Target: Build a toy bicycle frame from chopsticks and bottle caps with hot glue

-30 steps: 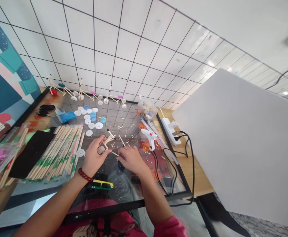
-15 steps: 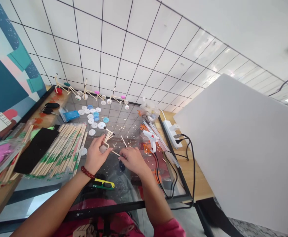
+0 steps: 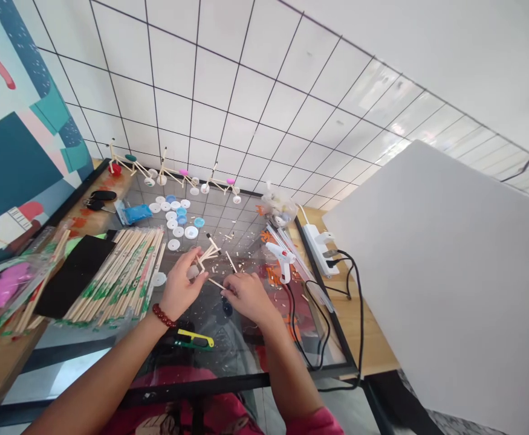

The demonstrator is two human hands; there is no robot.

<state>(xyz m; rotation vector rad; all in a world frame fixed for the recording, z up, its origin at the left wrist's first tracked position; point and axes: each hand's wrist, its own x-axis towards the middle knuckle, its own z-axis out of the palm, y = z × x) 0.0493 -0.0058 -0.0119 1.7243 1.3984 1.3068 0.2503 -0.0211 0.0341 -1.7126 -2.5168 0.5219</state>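
My left hand (image 3: 181, 285) is closed on a small wooden-stick frame (image 3: 208, 252) with black-tipped ends; a whitish round piece shows beside its thumb. My right hand (image 3: 247, 295) pinches a thin wooden stick (image 3: 216, 283) that reaches toward the left fingers. Whether this stick touches the frame I cannot tell. Another short stick (image 3: 231, 261) lies just above my right fingers. Several white and blue bottle caps (image 3: 191, 232) with small holes lie beyond my left hand. A yellow and green utility knife (image 3: 195, 339) rests nearer to me.
Bagged wooden chopsticks (image 3: 114, 275) and a black sheet (image 3: 76, 275) lie at left. At right are a white glue gun (image 3: 282, 260), clear glue sticks (image 3: 307, 275) and a power strip (image 3: 320, 249) with black cables. Finished stick bicycles (image 3: 178, 172) stand along the back. Wood scraps litter the glass.
The camera view has shifted slightly, so everything sits a little further right and lower. Both hands keep nearly the same pose, still holding the frame and the stick.
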